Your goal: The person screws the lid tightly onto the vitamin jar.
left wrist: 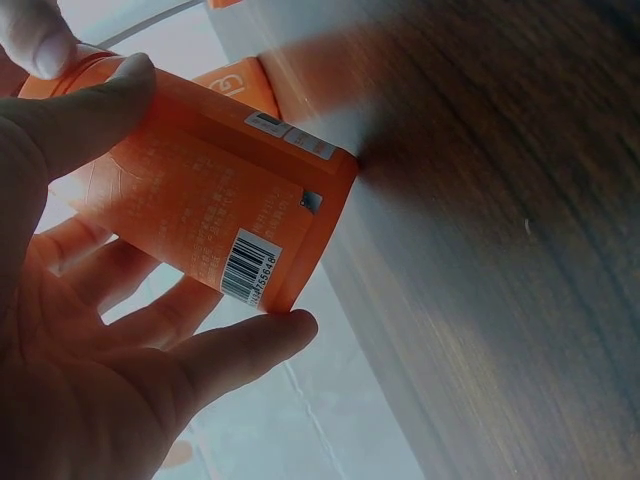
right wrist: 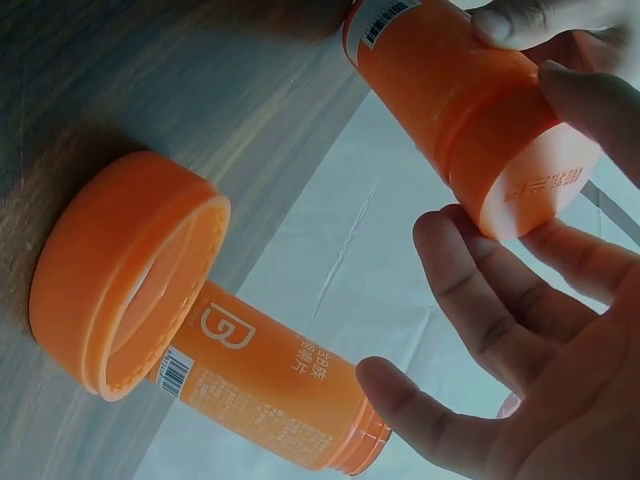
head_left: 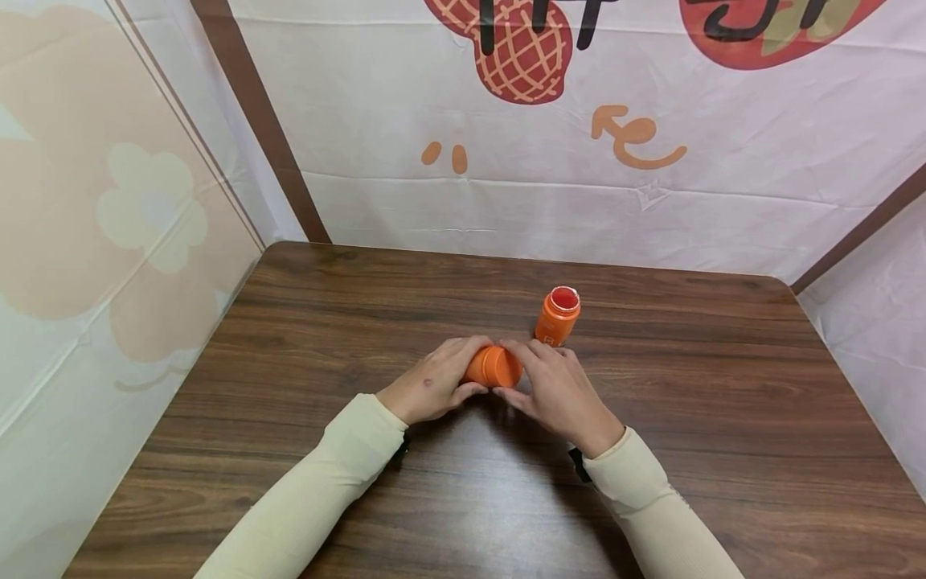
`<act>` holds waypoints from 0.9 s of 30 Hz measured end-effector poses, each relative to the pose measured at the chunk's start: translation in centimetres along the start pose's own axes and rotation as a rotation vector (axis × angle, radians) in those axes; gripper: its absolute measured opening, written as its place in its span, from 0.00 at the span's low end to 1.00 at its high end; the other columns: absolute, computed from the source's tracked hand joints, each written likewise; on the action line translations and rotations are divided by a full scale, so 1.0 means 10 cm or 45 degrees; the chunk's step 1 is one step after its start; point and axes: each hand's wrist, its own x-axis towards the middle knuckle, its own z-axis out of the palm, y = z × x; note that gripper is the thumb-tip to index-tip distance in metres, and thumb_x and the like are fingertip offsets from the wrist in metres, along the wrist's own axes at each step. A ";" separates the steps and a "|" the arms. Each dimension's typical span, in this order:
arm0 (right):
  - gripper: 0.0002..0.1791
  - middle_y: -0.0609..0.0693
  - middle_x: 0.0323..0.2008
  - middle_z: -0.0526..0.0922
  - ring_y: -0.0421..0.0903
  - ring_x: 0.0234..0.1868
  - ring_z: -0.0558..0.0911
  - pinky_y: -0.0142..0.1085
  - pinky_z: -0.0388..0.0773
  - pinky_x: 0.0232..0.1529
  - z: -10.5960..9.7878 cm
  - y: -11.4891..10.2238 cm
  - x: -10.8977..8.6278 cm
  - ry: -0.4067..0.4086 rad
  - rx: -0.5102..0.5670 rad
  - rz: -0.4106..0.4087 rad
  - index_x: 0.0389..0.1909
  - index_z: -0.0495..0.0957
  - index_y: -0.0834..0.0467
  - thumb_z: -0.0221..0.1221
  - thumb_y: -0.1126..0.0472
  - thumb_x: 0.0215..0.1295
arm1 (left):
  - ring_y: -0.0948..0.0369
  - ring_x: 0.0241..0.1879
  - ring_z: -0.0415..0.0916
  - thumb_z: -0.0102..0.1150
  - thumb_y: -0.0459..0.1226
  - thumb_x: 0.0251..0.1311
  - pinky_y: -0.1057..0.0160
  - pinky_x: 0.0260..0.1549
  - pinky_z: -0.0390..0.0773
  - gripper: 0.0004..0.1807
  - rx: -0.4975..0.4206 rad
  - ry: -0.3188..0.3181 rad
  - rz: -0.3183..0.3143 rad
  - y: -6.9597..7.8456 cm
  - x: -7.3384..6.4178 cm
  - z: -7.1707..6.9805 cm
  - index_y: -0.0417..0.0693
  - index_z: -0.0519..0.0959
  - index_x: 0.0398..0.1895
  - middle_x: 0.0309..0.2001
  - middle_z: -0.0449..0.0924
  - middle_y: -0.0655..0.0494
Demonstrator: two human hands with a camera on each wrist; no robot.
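My left hand (head_left: 434, 382) grips an orange bottle (head_left: 477, 370) around its body. The bottle is tilted, its capped end turned to the right; a barcode label shows near its base in the left wrist view. On the bottle's neck sits an orange cap (right wrist: 530, 185) with raised lettering, which my right hand (head_left: 560, 390) holds between thumb and fingertips. A second orange bottle (head_left: 555, 322) stands uncapped just behind the right hand. In the right wrist view a loose orange cap (right wrist: 85, 270) lies open side up on the table near it; the head view hides this cap.
A dark wood-grain table (head_left: 347, 305) lies under both hands. White printed cloth (head_left: 362, 104) hangs behind it, and more cloth hangs along the left and right sides.
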 end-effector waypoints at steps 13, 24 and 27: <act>0.30 0.51 0.36 0.83 0.47 0.34 0.81 0.52 0.77 0.44 -0.01 -0.02 0.00 -0.016 0.065 0.086 0.55 0.78 0.61 0.69 0.44 0.60 | 0.54 0.56 0.73 0.68 0.36 0.62 0.52 0.52 0.76 0.29 0.005 -0.017 -0.004 0.00 0.01 -0.01 0.45 0.66 0.62 0.56 0.75 0.50; 0.39 0.55 0.53 0.78 0.53 0.50 0.81 0.55 0.77 0.46 0.00 0.04 -0.02 0.003 0.084 -0.056 0.65 0.73 0.56 0.77 0.54 0.52 | 0.52 0.58 0.72 0.69 0.37 0.61 0.50 0.55 0.75 0.31 0.017 -0.025 0.004 0.00 0.02 -0.01 0.45 0.65 0.65 0.59 0.73 0.48; 0.38 0.54 0.54 0.78 0.52 0.51 0.81 0.54 0.77 0.47 0.01 0.05 -0.02 -0.006 0.075 -0.088 0.64 0.74 0.56 0.77 0.58 0.51 | 0.52 0.58 0.72 0.69 0.37 0.61 0.51 0.54 0.76 0.32 0.019 -0.018 0.008 0.01 0.01 -0.01 0.43 0.65 0.64 0.59 0.74 0.48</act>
